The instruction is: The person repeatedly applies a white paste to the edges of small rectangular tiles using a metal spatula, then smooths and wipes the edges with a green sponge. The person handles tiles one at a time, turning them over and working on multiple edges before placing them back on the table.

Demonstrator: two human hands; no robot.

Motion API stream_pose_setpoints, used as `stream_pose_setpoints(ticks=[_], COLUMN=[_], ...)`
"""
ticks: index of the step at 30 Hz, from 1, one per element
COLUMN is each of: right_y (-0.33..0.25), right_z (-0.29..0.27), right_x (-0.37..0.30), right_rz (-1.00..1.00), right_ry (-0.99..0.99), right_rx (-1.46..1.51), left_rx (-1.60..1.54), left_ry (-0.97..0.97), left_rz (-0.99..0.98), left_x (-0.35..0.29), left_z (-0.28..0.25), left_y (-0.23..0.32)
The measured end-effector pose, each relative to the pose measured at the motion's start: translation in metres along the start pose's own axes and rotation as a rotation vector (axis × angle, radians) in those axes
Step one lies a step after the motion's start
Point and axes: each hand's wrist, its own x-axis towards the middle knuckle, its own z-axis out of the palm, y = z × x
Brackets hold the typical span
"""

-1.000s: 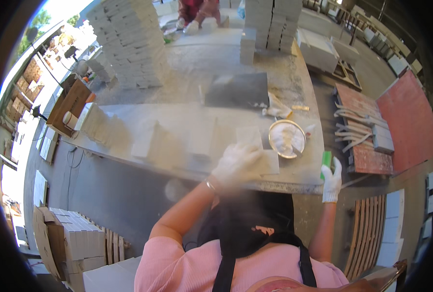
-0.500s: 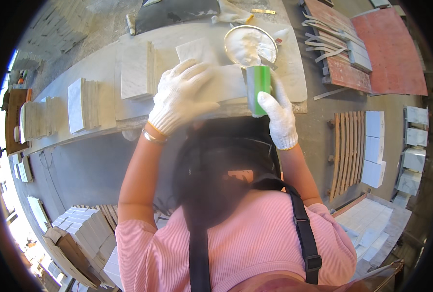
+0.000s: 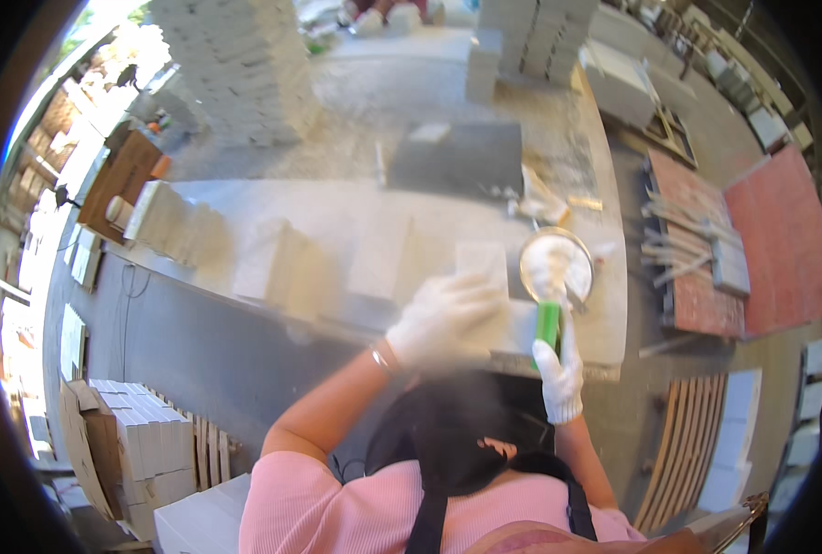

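Observation:
My left hand (image 3: 448, 319), in a white knit glove, reaches over the table's near edge beside a pale tile (image 3: 519, 323); its fingers look stretched out but are blurred. A second small pale tile (image 3: 482, 262) lies just beyond it. My gloved right hand (image 3: 561, 380) grips a green block (image 3: 546, 325), held upright at the right end of the near tile; its exact kind is unclear. Right behind the block stands a round metal-rimmed bowl (image 3: 523, 270) of white powder or paste, with a tool partly visible at its near right side.
Stacks of pale tiles (image 3: 268, 263) run leftward along the table (image 3: 337, 198). A dark sheet (image 3: 462, 162) and a white cloth or glove (image 3: 542, 198) lie at the back. Red boards (image 3: 780, 245) and a slatted wooden pallet (image 3: 683, 448) are at right, boxed stacks (image 3: 152, 439) at lower left.
My view has tilted up, showing more of the far side of the table. The right hand still grips the green block; the left hand stays blurred beside the near tile.

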Motion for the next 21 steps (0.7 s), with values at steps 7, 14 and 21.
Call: stream_pose_setpoints(ticks=[7,14,21], right_y=[0.019,0.024,0.024], right_z=[-0.010,-0.005,-0.012], right_x=[-0.015,-0.002,-0.014], right_rz=[0.006,-0.069,-0.020], right_ry=[-0.085,-0.082,-0.086], right_rx=[0.134,0.151,0.140], left_rx=[0.020,0.023,0.024], left_ry=[-0.069,-0.031,0.016], left_rz=[-0.009,-0.007,0.058], left_x=[-0.004,-0.011,-0.003], left_z=[0.002,0.019,0.018], left_y=[-0.002,-0.017,-0.012])
